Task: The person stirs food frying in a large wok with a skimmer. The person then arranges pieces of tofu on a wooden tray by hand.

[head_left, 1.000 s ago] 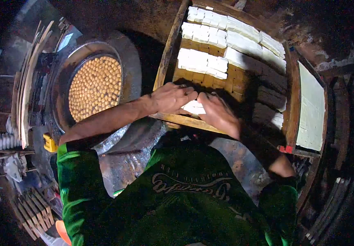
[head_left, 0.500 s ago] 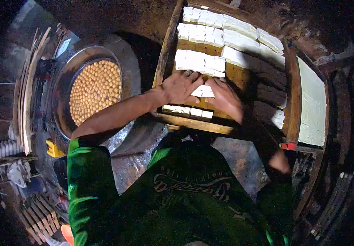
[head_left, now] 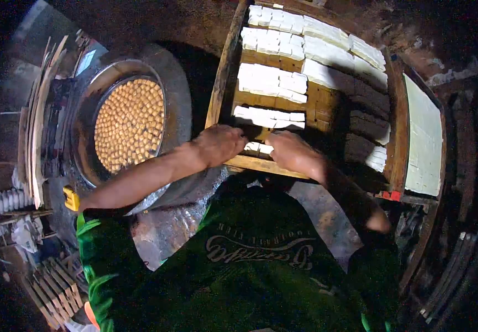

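My left hand [head_left: 221,145] and my right hand [head_left: 294,152] are at the near edge of a wooden tray [head_left: 267,165]. Both are closed on the two ends of a short row of white blocks [head_left: 258,148], which shows between them; the fingertips are partly hidden. Just beyond lies another row of white blocks [head_left: 269,118] on the tray's woven brown base. Farther back are more cut white rows [head_left: 272,82], and the rows on the right side are in shadow.
At the left, a large round pan [head_left: 88,99] holds many small golden-brown pieces [head_left: 129,124]. A framed white slab [head_left: 422,138] stands right of the tray. A yellow object [head_left: 71,198] lies below the pan, near wooden slats [head_left: 53,285].
Both hands went forward with a row of white blocks, which now lies farther in on the tray. They have since come back to the near edge, around the row there.
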`<state>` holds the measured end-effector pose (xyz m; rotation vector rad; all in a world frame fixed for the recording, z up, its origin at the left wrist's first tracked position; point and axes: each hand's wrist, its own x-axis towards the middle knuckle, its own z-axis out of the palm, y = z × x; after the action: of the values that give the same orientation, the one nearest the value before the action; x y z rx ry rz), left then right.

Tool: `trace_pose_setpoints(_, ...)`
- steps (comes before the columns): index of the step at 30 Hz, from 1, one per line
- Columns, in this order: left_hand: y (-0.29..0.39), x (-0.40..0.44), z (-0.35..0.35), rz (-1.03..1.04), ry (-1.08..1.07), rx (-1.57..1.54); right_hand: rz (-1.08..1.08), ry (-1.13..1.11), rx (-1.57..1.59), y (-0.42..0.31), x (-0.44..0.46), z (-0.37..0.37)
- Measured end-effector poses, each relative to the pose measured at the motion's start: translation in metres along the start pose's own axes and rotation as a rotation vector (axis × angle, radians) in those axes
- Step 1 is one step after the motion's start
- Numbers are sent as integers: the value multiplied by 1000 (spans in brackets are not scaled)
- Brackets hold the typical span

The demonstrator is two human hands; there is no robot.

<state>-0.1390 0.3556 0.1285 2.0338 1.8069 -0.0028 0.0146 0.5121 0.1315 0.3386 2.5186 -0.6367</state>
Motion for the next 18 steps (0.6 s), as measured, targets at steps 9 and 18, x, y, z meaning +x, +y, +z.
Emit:
trace_pose_setpoints(9,-23,20,18,196,5,98,-202,144,176,24,-3,8)
trace_pose_setpoints(18,-26,20,9,114,-214,32,-78,62,211,18,-1,7)
